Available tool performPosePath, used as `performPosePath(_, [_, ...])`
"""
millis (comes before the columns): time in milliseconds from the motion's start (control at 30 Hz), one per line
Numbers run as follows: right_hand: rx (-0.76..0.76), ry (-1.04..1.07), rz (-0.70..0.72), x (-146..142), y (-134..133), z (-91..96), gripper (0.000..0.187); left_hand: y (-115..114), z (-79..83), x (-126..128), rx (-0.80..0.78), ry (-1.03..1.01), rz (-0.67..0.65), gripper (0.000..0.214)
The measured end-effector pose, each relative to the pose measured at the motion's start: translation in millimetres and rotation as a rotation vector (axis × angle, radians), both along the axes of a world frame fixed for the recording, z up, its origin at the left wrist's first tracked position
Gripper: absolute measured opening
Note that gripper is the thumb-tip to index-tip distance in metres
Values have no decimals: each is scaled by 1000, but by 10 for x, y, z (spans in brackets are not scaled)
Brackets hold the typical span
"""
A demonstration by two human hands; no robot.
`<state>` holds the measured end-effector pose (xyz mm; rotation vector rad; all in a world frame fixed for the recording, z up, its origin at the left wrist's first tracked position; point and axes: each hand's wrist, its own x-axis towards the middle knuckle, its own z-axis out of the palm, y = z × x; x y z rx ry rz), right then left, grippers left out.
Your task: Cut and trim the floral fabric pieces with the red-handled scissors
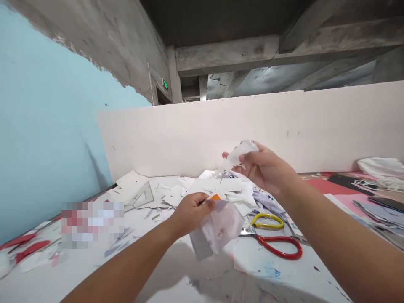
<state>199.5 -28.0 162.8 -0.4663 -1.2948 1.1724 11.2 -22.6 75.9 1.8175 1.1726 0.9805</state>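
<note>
My left hand [195,210] pinches a pale, thin folded piece [221,227] by its upper edge, between thumb and fingers. An orange corner [216,197] shows beside the thumb; whether it belongs to the same piece I cannot tell. Raised higher, my right hand [267,168] is closed around a small translucent white bottle [241,152], tilted with its blurred narrow end down to the left. The bottle is apart from the pale piece. Right of that piece, scissors [277,239] with one yellow and one red handle lie on the table, their blades partly hidden.
Paper scraps [176,195] and a clear set square [142,195] lie across the white table [151,273]. Red strips [31,248] are at the left, beside a blurred-out patch. Red and pink sheets [325,189] and white cord [391,184] are at the right. A pale partition [189,139] stands behind.
</note>
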Motion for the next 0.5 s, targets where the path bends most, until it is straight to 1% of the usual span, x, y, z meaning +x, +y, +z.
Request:
performPosePath(100, [217,-8,-107,-87,4,182,28,-3,175,26,46,35,26,27])
performPosePath(200, [362,-30,-217,-172,20,265,26,22,348,63,99,43,26,24])
performPosePath(267, [410,-46,-238,-213,44,272,31,52,447,100,119,25,-4,23])
performPosePath(367, [457,-84,-193,-231,80,228,39,112,553,155,70,-30,-88,22])
performPosePath(500, [446,-65,-178,-208,80,115,41,164,587,159,-16,-70,-84,20])
